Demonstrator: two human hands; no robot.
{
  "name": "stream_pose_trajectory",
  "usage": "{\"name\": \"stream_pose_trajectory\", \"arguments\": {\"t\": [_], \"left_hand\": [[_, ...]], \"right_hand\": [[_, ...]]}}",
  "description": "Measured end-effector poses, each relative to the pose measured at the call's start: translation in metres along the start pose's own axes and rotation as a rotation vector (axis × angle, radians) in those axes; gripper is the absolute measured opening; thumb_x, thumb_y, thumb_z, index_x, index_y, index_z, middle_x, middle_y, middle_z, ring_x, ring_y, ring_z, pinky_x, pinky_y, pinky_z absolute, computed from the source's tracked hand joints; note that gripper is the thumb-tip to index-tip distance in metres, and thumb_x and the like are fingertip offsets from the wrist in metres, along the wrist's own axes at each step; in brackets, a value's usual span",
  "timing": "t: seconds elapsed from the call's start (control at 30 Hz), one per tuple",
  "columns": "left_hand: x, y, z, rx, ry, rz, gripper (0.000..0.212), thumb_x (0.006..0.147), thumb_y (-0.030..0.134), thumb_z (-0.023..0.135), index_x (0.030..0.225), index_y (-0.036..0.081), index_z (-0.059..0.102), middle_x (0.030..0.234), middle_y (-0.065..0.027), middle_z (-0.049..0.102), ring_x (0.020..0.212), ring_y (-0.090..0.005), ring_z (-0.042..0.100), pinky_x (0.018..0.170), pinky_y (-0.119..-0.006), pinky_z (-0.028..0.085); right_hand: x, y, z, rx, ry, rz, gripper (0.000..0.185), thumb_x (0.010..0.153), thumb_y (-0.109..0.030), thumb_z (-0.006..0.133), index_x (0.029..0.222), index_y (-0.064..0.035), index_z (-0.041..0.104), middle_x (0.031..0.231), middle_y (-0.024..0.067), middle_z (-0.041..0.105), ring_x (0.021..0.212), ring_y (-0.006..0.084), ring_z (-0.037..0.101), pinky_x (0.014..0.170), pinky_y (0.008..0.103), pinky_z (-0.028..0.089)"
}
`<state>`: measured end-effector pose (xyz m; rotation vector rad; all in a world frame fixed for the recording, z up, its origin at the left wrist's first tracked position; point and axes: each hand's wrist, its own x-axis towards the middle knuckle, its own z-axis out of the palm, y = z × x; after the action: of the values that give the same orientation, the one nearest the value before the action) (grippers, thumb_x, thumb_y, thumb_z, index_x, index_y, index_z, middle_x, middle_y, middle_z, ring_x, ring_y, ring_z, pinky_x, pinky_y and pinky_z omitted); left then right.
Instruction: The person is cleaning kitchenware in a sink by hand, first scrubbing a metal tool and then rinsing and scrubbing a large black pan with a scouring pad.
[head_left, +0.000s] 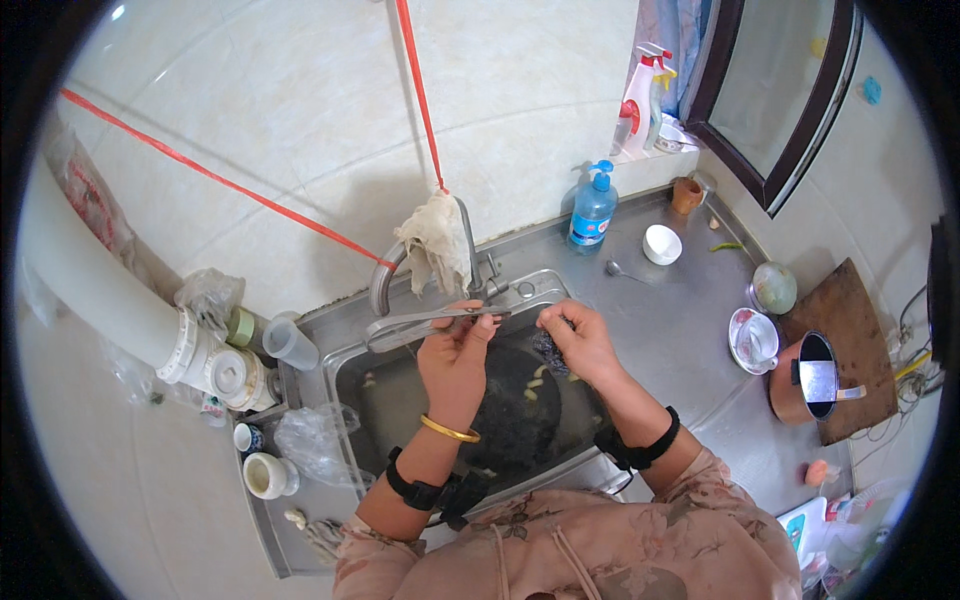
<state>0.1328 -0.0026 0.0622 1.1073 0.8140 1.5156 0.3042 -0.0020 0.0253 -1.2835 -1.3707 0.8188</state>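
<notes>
My left hand (454, 367), with a gold bangle at the wrist, grips what looks like a pair of grey metal tongs (401, 324) above the sink. The bent end points left and the tips point towards my other hand. My right hand (581, 341) holds a dark wire scouring pad (550, 351), a little apart from the tips. Below both hands is a stainless steel sink (341, 450) with murky water (390, 405). A round black pan (517, 420) lies in it, partly hidden by my left arm. Several pale curved scraps (534, 384) show over the pan.
A curved faucet (381, 289) draped with a pale cloth (435, 240) stands behind the sink, tied by red cords (420, 90). On the right counter are a blue pump bottle (592, 214), a white bowl (662, 245), a spoon (616, 268) and a copper-coloured pot (787, 390). Left stands a plastic cup (291, 343).
</notes>
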Motion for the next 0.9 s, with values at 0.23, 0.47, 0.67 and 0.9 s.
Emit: {"name": "stream_pose_trajectory", "arguments": {"t": [0.23, 0.47, 0.67, 0.9], "left_hand": [[-0.006, -0.004, 0.001, 0.072, -0.018, 0.022, 0.018, 0.083, 0.003, 0.058, 0.100, -0.001, 0.054, 0.091, -0.0083, 0.059, 0.085, -0.0150, 0.059, 0.075, -0.026, 0.050], [-0.011, -0.005, 0.006, 0.091, -0.005, 0.151, 0.016, 0.082, 0.004, 0.059, 0.097, -0.002, 0.058, 0.086, -0.0026, 0.060, 0.078, -0.0079, 0.054, 0.071, -0.020, 0.043], [-0.015, -0.001, -0.004, 0.339, -0.022, 0.271, 0.014, 0.082, 0.002, 0.059, 0.096, 0.000, 0.058, 0.090, -0.0060, 0.061, 0.081, -0.0104, 0.057, 0.073, -0.022, 0.045], [-0.019, 0.004, 0.001, 0.387, -0.015, 0.354, 0.014, 0.080, 0.002, 0.060, 0.094, 0.000, 0.060, 0.094, -0.0104, 0.064, 0.082, -0.0119, 0.059, 0.073, -0.024, 0.046]], "right_hand": [[-0.005, -0.021, 0.000, -0.015, 0.010, -0.166, 0.010, 0.080, -0.009, 0.058, 0.083, 0.0007, 0.061, 0.075, 0.0060, 0.059, 0.073, 0.0119, 0.054, 0.067, 0.0246, 0.042], [-0.003, -0.043, 0.016, 0.494, -0.187, 0.372, 0.011, 0.080, -0.010, 0.062, 0.087, -0.0018, 0.062, 0.083, 0.0053, 0.061, 0.077, 0.0120, 0.057, 0.068, 0.0233, 0.044], [-0.001, -0.054, 0.027, 0.996, -0.299, 0.703, 0.013, 0.083, -0.016, 0.057, 0.090, -0.0043, 0.059, 0.082, 0.0055, 0.061, 0.074, 0.0156, 0.060, 0.066, 0.0286, 0.049], [0.002, -0.042, 0.039, 1.197, -0.259, 0.772, 0.008, 0.083, -0.011, 0.050, 0.086, -0.0056, 0.055, 0.081, 0.0070, 0.060, 0.073, 0.0191, 0.060, 0.067, 0.0333, 0.051]]}}
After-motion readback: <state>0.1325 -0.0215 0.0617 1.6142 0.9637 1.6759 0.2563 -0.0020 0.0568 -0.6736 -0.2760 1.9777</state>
